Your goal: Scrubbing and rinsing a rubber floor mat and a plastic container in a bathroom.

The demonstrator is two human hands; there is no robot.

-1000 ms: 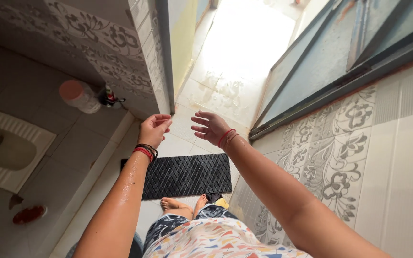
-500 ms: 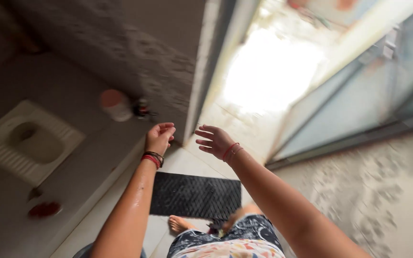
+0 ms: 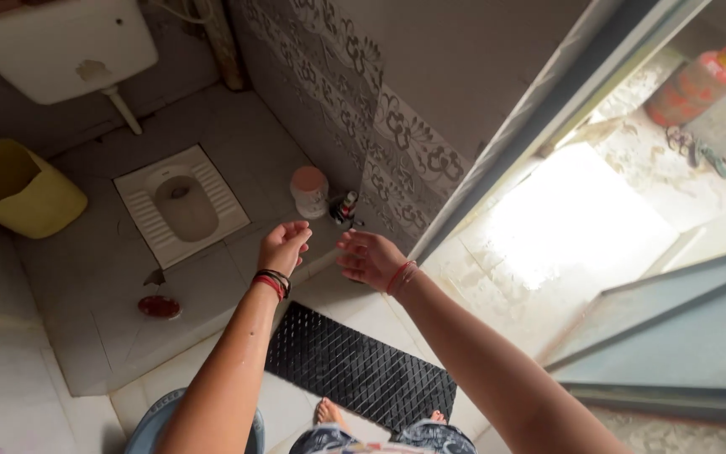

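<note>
A black mat (image 3: 359, 370) with a diamond weave lies near, beside a white squat pan (image 3: 180, 204) set in grey floor (image 3: 86, 286), with a yellow bucket (image 3: 17, 189) far left and a white cistern (image 3: 56, 42) above it. The wall tiles (image 3: 397, 143) are grey with dark flower scrolls, and a pink-lidded pot (image 3: 309, 190) stands at their foot. Red and black bangles ring the left wrist (image 3: 272, 282), a red thread the right wrist (image 3: 400, 277); a red cylinder (image 3: 699, 80) stands far right.
</note>
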